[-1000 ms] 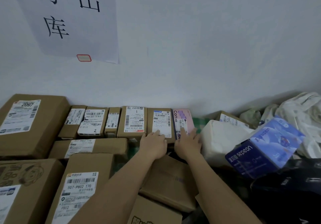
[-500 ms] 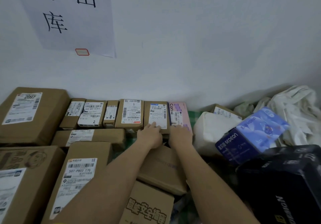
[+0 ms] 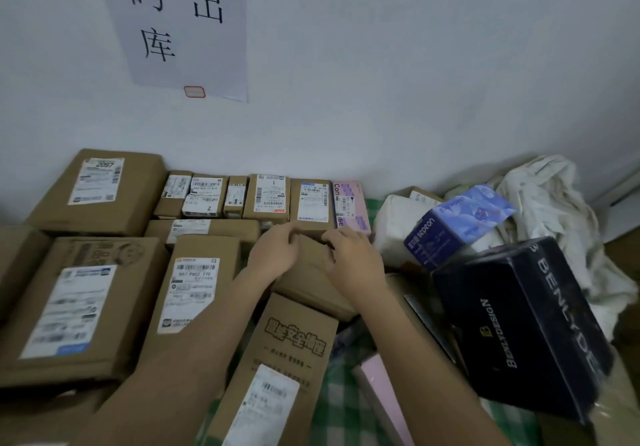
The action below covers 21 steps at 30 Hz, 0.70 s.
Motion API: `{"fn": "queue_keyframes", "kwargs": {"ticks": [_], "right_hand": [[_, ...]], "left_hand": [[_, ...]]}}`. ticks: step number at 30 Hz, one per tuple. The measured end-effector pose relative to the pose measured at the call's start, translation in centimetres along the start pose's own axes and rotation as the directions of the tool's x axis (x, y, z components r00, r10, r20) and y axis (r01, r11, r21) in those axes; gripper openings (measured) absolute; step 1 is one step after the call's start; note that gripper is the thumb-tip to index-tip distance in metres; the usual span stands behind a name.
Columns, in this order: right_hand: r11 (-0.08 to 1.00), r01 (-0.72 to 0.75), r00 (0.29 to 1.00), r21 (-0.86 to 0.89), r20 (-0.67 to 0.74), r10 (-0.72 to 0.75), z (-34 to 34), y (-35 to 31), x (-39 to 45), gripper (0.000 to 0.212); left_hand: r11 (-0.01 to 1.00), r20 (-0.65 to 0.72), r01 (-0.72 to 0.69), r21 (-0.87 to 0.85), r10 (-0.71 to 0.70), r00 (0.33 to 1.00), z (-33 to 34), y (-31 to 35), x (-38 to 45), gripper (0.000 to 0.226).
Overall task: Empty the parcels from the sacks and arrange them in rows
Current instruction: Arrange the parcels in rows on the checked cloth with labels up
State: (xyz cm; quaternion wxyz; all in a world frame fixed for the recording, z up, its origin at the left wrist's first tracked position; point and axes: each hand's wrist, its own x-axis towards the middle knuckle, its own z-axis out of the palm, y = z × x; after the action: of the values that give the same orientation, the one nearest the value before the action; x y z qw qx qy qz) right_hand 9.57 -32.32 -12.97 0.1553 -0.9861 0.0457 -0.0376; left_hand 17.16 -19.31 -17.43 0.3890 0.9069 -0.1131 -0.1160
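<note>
A plain brown box lies tilted in front of the back row of small labelled parcels, which lines the wall and ends in a pink box. My left hand grips the plain box's far left corner with curled fingers. My right hand grips its far right edge the same way. A white sack lies crumpled at the right against the wall.
Larger labelled cartons fill the left. A printed carton lies near me. At the right are a black box, a blue box and a white soft parcel. A green checked cloth lies underneath.
Both hands drew back from the small boxes in the back row and now hold the far edge of the plain brown box just in front of that row.
</note>
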Motion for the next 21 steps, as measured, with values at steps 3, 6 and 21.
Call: {"fn": "queue_keyframes", "kwargs": {"ticks": [3, 6, 21], "right_hand": [[0.999, -0.011, 1.0, 0.049, -0.003, 0.012, -1.4, -0.9, -2.2, 0.023], [0.989, -0.051, 0.998, 0.137, 0.032, 0.048, -2.7, -2.1, -5.0, 0.023], [0.932, -0.139, 0.99, 0.334, 0.078, 0.119, -5.9, -3.0, -20.3, 0.019]], "left_hand": [[0.997, -0.047, 0.01, -0.073, -0.013, 0.999, -1.1, -0.1, -2.7, 0.03], [0.995, -0.032, 0.002, -0.104, -0.005, 0.999, -1.7, 0.0, -6.4, 0.03], [0.99, 0.049, -0.139, -0.022, 0.14, 0.989, -3.4, 1.7, -18.9, 0.03]]}}
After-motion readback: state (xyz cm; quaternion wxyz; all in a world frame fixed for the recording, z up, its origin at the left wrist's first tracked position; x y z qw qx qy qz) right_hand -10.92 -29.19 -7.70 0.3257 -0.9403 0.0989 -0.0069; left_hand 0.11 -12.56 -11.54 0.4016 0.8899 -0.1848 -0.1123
